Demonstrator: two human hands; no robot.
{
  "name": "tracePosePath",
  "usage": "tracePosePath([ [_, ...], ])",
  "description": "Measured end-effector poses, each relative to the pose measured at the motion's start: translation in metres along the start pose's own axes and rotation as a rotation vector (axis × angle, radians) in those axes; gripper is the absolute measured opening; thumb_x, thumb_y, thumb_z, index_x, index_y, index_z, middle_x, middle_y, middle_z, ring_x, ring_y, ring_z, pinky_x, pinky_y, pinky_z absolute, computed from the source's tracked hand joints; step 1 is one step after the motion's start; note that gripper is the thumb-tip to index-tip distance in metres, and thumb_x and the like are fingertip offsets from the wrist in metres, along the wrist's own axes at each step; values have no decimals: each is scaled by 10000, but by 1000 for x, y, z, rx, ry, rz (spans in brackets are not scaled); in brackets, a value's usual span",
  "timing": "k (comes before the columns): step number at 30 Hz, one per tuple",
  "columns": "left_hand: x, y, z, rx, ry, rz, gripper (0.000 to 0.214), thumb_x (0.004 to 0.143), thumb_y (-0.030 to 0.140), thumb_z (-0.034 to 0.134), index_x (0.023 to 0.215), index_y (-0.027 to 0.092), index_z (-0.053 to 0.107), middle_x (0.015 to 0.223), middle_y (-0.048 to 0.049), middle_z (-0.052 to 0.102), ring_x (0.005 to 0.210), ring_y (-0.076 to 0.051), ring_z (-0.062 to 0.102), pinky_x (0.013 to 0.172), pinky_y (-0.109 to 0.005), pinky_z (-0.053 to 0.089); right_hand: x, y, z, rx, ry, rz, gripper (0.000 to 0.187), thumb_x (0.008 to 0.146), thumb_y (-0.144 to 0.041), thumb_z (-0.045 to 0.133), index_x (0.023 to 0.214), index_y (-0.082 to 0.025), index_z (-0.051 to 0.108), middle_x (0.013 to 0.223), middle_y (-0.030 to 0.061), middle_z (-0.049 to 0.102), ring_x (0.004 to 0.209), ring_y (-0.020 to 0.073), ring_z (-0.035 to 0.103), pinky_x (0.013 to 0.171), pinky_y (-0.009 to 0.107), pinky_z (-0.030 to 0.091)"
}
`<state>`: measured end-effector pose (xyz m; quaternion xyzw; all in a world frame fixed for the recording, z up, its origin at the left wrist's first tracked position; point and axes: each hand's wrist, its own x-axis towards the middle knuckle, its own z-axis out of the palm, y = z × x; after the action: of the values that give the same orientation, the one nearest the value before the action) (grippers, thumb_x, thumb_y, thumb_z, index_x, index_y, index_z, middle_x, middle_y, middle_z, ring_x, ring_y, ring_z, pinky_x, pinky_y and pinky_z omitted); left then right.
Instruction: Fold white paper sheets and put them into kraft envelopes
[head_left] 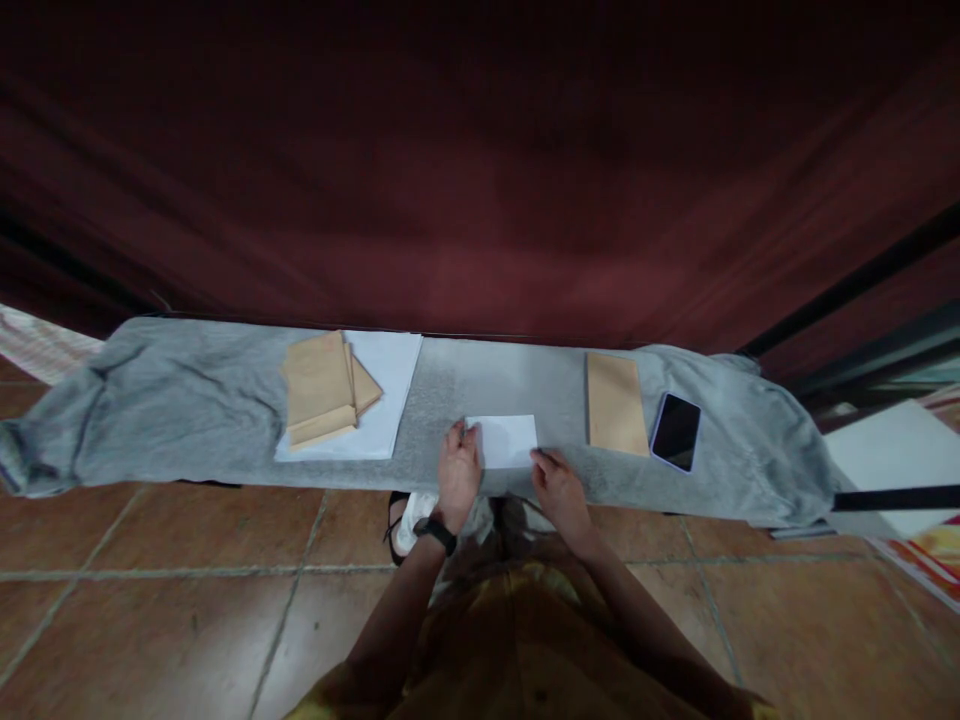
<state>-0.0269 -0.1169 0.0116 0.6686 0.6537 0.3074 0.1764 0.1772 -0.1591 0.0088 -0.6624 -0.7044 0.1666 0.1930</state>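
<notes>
A folded white sheet of paper [506,440] lies on the grey cloth-covered bench [187,410] right in front of me. My left hand [459,472] rests on the paper's left edge, fingers together and pressed down on it; a black watch sits on that wrist. My right hand [559,490] touches the paper's lower right corner with its fingers curled. Neither hand lifts the paper off the cloth.
A stack of brown envelopes [322,390] lies on white sheets [390,385] to the left. One brown envelope [616,403] and a black phone [676,431] lie to the right. A dark red curtain [480,180] hangs behind. Tiled floor [150,600] below.
</notes>
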Motion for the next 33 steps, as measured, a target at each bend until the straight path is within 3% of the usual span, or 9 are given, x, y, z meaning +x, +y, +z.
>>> tracePosePath([
  [5, -19, 11, 13, 178, -149, 243, 483, 1002, 166, 420, 1477, 135, 505, 1604, -201, 428, 1517, -318, 361, 1236, -534, 320, 2, -7, 5, -60, 77, -63, 378, 1018, -238, 427, 1278, -167, 692, 1276, 156, 691, 1236, 292, 602, 1086, 465, 474],
  [7, -25, 14, 18, 231, -211, 326, 534, 1019, 231, 413, 1539, 114, 421, 1635, -199, 382, 1554, -299, 291, 1262, -531, 274, 5, -14, 12, -9, 96, -131, 435, 1042, -272, 384, 1385, -150, 621, 1425, 161, 618, 1354, 283, 530, 1141, 477, 440],
  [10, -30, 13, 23, 331, -264, 379, 624, 984, 177, 376, 1598, 89, 303, 1665, -195, 319, 1579, -277, 208, 1274, -535, 243, 11, -25, 25, 36, 60, -223, 514, 1070, -297, 305, 1504, -104, 500, 1563, 163, 499, 1476, 248, 420, 1209, 453, 382],
  [13, -32, 12, 24, 400, -273, 403, 701, 932, 110, 367, 1619, 66, 234, 1681, -194, 273, 1588, -269, 158, 1282, -526, 224, 14, -29, 35, -5, 17, -241, 557, 1082, -323, 276, 1543, -52, 433, 1613, 184, 423, 1523, 254, 355, 1248, 461, 317],
  [18, -33, 12, 22, 386, -260, 415, 700, 939, 102, 345, 1626, 70, 216, 1676, -198, 281, 1586, -275, 166, 1279, -539, 228, 11, -23, 37, -100, 7, -233, 579, 1091, -372, 287, 1577, -74, 389, 1647, 175, 357, 1558, 264, 278, 1269, 491, 253],
  [33, -35, 3, 13, 271, -247, 389, 654, 1023, 348, 435, 1601, 85, 282, 1679, -196, 282, 1581, -290, 191, 1280, -508, 237, 7, -6, 31, -197, 41, -239, 585, 1075, -336, 377, 1593, -66, 343, 1649, 196, 341, 1543, 289, 309, 1247, 519, 273],
])
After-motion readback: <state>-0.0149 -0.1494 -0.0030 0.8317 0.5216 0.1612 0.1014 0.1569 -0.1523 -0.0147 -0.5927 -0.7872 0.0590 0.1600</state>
